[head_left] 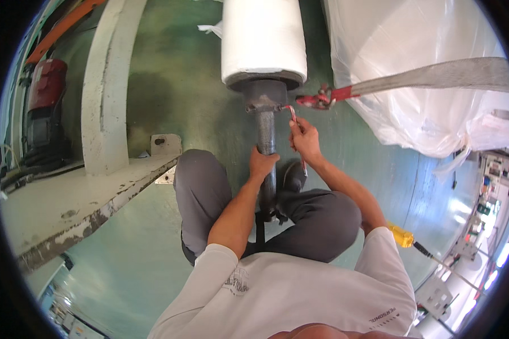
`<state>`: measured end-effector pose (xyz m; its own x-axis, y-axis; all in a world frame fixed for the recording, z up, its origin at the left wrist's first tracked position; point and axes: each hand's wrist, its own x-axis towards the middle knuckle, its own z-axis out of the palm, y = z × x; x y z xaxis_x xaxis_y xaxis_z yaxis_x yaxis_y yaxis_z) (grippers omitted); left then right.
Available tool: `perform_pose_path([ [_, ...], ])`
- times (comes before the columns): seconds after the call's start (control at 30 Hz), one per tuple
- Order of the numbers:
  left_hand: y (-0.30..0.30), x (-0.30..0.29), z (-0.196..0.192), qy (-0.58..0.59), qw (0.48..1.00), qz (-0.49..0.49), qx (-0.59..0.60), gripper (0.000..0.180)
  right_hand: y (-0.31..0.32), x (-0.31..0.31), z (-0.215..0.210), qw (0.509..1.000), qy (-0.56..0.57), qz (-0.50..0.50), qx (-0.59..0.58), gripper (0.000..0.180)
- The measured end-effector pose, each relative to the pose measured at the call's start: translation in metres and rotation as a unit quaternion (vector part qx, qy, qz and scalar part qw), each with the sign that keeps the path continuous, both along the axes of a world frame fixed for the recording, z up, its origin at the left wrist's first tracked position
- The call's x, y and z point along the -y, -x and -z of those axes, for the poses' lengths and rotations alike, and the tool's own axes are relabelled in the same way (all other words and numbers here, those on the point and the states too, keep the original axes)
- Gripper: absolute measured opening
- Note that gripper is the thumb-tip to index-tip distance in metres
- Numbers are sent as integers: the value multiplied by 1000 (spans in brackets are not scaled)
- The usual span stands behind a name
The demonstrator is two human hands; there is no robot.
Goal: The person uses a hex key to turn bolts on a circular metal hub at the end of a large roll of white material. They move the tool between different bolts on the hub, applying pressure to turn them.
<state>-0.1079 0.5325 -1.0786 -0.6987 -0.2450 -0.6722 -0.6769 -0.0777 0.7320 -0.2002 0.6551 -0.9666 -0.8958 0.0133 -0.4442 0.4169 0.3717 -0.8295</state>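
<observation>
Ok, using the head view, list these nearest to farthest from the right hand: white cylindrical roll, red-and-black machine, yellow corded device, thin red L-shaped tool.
1. Thin red L-shaped tool: held in the right hand.
2. White cylindrical roll: ahead, slightly left.
3. Yellow corded device: lower right.
4. Red-and-black machine: far left.

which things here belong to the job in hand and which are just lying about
Likely in the job:
- red bent tool, in right grip
- metal bar, in left grip
- dark collar
- white roll

Apparently just nearby:
- red-ended grey strap
- plastic sheet
- yellow box
- white frame
</observation>
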Motion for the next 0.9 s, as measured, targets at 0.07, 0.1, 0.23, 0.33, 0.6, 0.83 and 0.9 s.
perform_pose_path([
  [0.07, -4, -5, 7, -4, 1000, -7, -1, 60, -1, 0, 8, 1000, 6, -1, -6, 23],
  [0.1, -4, -8, 7, -9, 1000, -5, -1, 60, 2, -3, 12, 1000, 8, -2, -13, 23],
  [0.23, -3, -17, -3, 16, 1000, 2, 7, 59, -8, -13, 27, 999, 16, 15, -31, 25],
  [0.33, 1, -14, -12, 29, 1000, 8, 3, 58, -1, -12, 24, 997, 48, 48, 37, 25],
  [0.6, 4, -16, -7, 61, 998, 4, 5, 56, 3, -8, 22, 992, 96, 61, 49, 26],
  [0.83, 1, -18, -3, 76, 997, 8, 5, 55, -5, 2, 32, 994, 90, 61, 4, 23],
  [0.9, 2, -16, -4, 58, 998, 7, 2, 56, -4, 2, 33, 989, 127, 69, 30, 24],
])
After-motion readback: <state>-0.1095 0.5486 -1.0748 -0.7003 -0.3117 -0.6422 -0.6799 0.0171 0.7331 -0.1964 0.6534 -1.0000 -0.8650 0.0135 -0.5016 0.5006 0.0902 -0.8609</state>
